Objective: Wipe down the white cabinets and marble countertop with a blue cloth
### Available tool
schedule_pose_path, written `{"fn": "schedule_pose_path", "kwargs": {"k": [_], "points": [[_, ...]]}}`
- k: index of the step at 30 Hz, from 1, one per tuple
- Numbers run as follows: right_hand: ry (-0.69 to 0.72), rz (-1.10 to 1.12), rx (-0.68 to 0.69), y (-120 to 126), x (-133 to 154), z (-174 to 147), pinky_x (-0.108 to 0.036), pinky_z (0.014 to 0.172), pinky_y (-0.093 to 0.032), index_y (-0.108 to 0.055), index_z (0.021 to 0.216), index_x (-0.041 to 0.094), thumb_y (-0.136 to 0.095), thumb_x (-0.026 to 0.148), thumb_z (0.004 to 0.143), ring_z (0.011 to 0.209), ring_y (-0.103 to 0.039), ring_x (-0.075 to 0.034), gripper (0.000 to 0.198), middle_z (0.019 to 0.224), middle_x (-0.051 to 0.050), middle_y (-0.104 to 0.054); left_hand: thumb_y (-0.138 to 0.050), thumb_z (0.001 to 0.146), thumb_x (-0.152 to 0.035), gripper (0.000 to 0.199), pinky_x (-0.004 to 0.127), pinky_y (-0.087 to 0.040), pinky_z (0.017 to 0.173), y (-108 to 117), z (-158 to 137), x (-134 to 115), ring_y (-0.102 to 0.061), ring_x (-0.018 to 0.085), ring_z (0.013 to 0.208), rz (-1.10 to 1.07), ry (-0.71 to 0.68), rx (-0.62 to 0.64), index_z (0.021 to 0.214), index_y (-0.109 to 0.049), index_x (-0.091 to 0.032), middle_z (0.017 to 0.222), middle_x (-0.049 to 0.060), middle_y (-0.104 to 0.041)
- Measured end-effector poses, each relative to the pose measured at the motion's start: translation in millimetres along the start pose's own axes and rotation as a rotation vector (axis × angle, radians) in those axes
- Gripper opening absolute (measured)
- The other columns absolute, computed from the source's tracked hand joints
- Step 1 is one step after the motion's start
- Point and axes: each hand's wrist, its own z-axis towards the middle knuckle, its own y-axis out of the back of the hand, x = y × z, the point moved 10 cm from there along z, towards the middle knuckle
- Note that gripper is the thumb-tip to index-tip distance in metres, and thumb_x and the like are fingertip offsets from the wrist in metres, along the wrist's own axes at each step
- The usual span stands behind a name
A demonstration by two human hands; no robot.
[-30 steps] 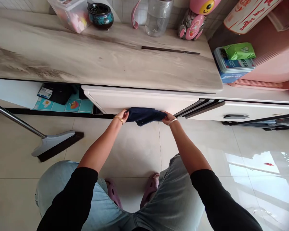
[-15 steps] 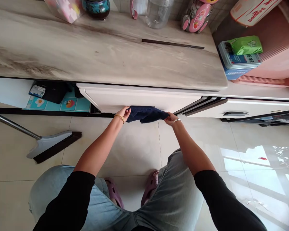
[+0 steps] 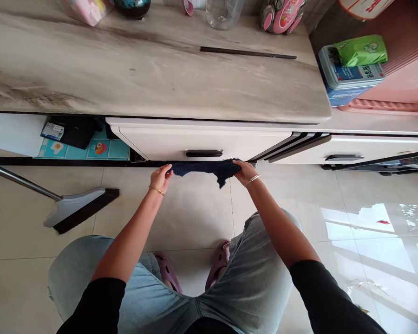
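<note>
Left hand (image 3: 160,178) at nine o'clock and right hand (image 3: 244,172) at three: below the white flat-panelled cabinet front (image 3: 195,139), toward its six o'clock, they pinch opposite ends of the ragged-edged navy-blue cloth (image 3: 202,166), near the slim black bar handle (image 3: 204,153). Even tension, I'd judge, would best hold it flat.

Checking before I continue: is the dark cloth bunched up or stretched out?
Stretched out: the dark cloth spans between the left hand and right hand, with a ragged flap hanging near the right.
</note>
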Motion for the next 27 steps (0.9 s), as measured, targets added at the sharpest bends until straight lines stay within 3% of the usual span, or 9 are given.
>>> {"fn": "schedule_pose_path", "kwargs": {"k": [4, 8, 11, 13, 15, 18, 22, 24, 27], "points": [[0.125, -0.113, 0.136, -2.4, -7.0, -29.3, -0.018, 0.047, -0.047, -0.062, 0.071, 0.019, -0.094, 0.032, 0.063, 0.057, -0.054, -0.008, 0.036, 0.061, 0.007, -0.058, -0.1, 0.046, -0.021, 0.043, 0.013, -0.047, 0.054, 33.3, -4.7, -25.1, -0.055, 0.004, 0.063, 0.158, -0.15, 0.018, 0.075, -0.069, -0.013, 0.073, -0.004, -0.064], [0.214, -0.295, 0.147, 0.4, -19.5, -38.7, -0.016, 0.047, -0.043, -0.065, 0.073, 0.02, -0.089, 0.036, 0.071, 0.056, -0.049, -0.007, 0.029, 0.061, 0.007, -0.056, -0.097, 0.058, -0.023, 0.033, 0.011, -0.032, 0.044, 49.0, -9.2, -28.0, -0.045, 0.002, 0.054, 0.36, -0.263, 0.047, 0.076, -0.071, -0.014, 0.064, -0.007, -0.054], [0.24, -0.308, 0.092, 7.7, -22.1, -35.7, -0.014, 0.052, -0.044, -0.067, 0.073, 0.02, -0.084, 0.025, 0.077, 0.06, -0.049, -0.006, 0.019, 0.062, 0.007, -0.056, -0.09, 0.069, -0.015, 0.023, 0.01, -0.031, 0.043, 46.4, -14.6, -27.1, -0.043, 0.0, 0.049, 0.397, -0.31, 0.071, 0.077, -0.069, -0.015, 0.071, -0.005, -0.061], [0.242, -0.293, 0.072, 10.5, -21.5, -33.8, -0.013, 0.055, -0.045, -0.067, 0.074, 0.02, -0.083, 0.019, 0.078, 0.063, -0.05, -0.006, 0.016, 0.064, 0.007, -0.058, -0.085, 0.076, -0.015, 0.021, 0.011, -0.034, 0.042, 36.8, -20.2, -27.8, -0.048, 0.0, 0.047, 0.436, -0.338, 0.12, 0.081, -0.065, -0.017, 0.08, -0.003, -0.067], [0.238, -0.296, 0.06, 11.8, -20.7, -32.8, -0.015, 0.057, -0.045, -0.068, 0.075, 0.021, -0.081, 0.018, 0.08, 0.063, -0.051, -0.007, 0.015, 0.065, 0.007, -0.059, -0.08, 0.083, -0.018, 0.021, 0.012, -0.038, 0.042, 27.1, -26.0, -27.0, -0.056, 0.004, 0.045, 0.471, -0.338, 0.161, 0.088, -0.06, -0.021, 0.075, -0.005, -0.065], [0.296, -0.371, 0.05, 9.8, -13.1, -33.7, -0.017, 0.058, -0.044, -0.069, 0.076, 0.021, -0.077, 0.018, 0.083, 0.064, -0.049, -0.009, 0.012, 0.066, 0.006, -0.058, -0.074, 0.088, -0.018, 0.02, 0.013, -0.051, 0.055, 17.9, -35.4, -31.7, -0.068, 0.009, 0.056, 0.456, -0.38, 0.166, 0.091, -0.055, -0.023, 0.067, -0.006, -0.058], [0.594, -0.551, -0.122, 6.6, 22.8, -44.6, -0.02, 0.066, -0.049, -0.072, 0.076, 0.022, -0.075, 0.018, 0.081, 0.071, -0.049, -0.011, 0.007, 0.078, 0.002, -0.055, -0.075, 0.088, -0.016, 0.018, 0.017, -0.058, 0.081, 3.1, -53.4, -47.2, -0.075, 0.011, 0.081, 0.437, -0.583, 0.204, 0.096, -0.06, -0.022, 0.09, -0.002, -0.064], [0.699, -0.511, -0.238, 4.1, 38.1, -52.2, -0.02, 0.07, -0.052, -0.073, 0.081, 0.024, -0.076, 0.023, 0.08, 0.077, -0.052, -0.012, 0.004, 0.083, 0.001, -0.054, -0.077, 0.086, -0.017, 0.024, 0.02, -0.056, 0.092, -6.7, -63.0, -52.3, -0.075, 0.013, 0.094, 0.476, -0.702, 0.213, 0.105, -0.065, -0.024, 0.105, 0.002, -0.067], [0.714, -0.289, -0.287, -8.8, 40.9, -54.6, -0.02, 0.072, -0.055, -0.071, 0.096, 0.028, -0.068, 0.038, 0.09, 0.082, -0.06, -0.013, 0.012, 0.085, 0.001, -0.057, -0.079, 0.084, -0.017, 0.026, 0.027, -0.048, 0.112, -38.4, -72.2, -50.5, -0.067, 0.02, 0.12, 0.602, -0.863, 0.291, 0.107, -0.071, -0.024, 0.123, 0.008, -0.068]]}}
